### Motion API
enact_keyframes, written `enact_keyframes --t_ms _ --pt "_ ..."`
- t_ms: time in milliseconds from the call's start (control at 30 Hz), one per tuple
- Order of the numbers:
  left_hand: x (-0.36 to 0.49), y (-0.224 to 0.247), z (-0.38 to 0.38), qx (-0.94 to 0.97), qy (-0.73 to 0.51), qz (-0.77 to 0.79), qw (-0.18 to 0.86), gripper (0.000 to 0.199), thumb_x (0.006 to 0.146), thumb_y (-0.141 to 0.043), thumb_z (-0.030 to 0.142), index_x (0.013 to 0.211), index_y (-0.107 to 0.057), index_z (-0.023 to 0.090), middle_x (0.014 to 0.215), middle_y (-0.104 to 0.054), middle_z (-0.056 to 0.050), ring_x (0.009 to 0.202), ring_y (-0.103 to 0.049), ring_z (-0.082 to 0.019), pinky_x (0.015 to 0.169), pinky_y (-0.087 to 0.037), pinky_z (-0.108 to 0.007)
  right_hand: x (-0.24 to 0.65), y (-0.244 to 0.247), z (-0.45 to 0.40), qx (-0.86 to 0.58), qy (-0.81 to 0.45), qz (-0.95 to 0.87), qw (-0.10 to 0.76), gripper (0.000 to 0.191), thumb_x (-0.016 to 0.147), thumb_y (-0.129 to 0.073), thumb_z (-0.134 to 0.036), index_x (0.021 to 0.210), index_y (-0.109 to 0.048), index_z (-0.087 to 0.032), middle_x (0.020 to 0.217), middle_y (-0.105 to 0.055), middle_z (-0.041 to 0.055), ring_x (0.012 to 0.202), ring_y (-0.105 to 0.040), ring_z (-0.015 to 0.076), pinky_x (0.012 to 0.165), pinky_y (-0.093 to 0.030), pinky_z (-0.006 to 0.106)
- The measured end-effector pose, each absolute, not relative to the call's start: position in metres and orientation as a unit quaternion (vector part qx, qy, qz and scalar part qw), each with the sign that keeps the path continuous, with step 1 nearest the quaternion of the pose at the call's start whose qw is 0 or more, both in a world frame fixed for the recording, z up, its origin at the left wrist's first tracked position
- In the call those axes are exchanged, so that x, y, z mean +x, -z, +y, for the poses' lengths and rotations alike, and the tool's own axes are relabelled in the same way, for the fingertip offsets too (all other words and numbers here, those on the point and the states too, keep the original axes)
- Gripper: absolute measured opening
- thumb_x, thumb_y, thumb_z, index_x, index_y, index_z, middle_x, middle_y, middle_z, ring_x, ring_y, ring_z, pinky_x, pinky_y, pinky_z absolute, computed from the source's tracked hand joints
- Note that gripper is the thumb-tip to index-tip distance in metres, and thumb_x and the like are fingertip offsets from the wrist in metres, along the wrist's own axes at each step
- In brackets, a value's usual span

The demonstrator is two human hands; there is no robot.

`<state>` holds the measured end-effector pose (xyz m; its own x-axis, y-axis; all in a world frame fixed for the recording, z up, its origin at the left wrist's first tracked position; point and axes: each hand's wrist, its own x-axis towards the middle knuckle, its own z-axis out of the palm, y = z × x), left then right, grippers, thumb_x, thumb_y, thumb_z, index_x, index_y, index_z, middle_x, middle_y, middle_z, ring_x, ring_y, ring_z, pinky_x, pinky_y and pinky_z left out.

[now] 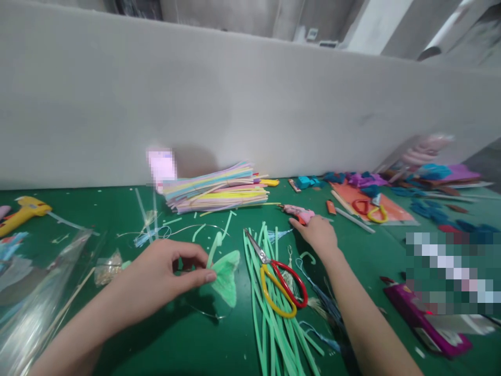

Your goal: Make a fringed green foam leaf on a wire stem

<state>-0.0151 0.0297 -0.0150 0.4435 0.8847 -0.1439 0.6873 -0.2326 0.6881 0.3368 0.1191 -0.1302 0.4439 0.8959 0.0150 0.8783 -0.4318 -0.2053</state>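
My left hand (178, 271) pinches a light green fuzzy piece (227, 277), fan-shaped like a fish tail, with a short green stem standing up from it. It is held above the green tabletop, and a thin wire loop shows just below. My right hand (319, 235) is closed around a small pink hot glue gun (299, 211), its nozzle pointing left; the fingers partly cover it. Between the hands, scissors (279, 282) with one red and one yellow handle lie on a bundle of green pipe cleaners (270, 334).
A bundle of pastel pipe cleaners (215, 193) lies at the back by the white partition (250, 115). A yellow glue gun (25, 214) is at far left, near clear plastic sleeves (47, 308). On the right are an orange sheet (391, 209) and a purple box (426, 318).
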Motion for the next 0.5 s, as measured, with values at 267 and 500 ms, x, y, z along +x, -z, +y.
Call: enact_keyframes --t_ms 267,500 --pt "-0.017 0.015 0.034 0.769 -0.155 0.51 0.352 0.024 0.084 -0.062 0.043 0.074 -0.073 0.024 0.067 -0.067 0.002 0.06 -0.057 -0.013 0.053 -0.04 -0.021 0.349 0.101 0.088 -0.84 -0.047 -0.487 0.234 0.045 0.083 -0.055 -0.046 0.11 -0.058 -0.01 0.082 -0.068 0.0141 0.072 -0.066 0.0281 0.062 -0.045 0.034" --pt "-0.02 0.02 0.029 0.767 -0.154 0.52 0.344 0.026 0.083 -0.064 0.048 0.074 -0.074 0.026 0.064 -0.065 0.003 0.057 -0.056 -0.012 0.051 -0.038 -0.021 0.279 0.07 0.028 -0.643 -0.092 -0.549 0.526 0.03 0.077 -0.067 -0.046 0.09 -0.055 -0.021 0.063 -0.048 -0.0048 0.049 -0.038 0.0115 0.043 -0.031 0.024"
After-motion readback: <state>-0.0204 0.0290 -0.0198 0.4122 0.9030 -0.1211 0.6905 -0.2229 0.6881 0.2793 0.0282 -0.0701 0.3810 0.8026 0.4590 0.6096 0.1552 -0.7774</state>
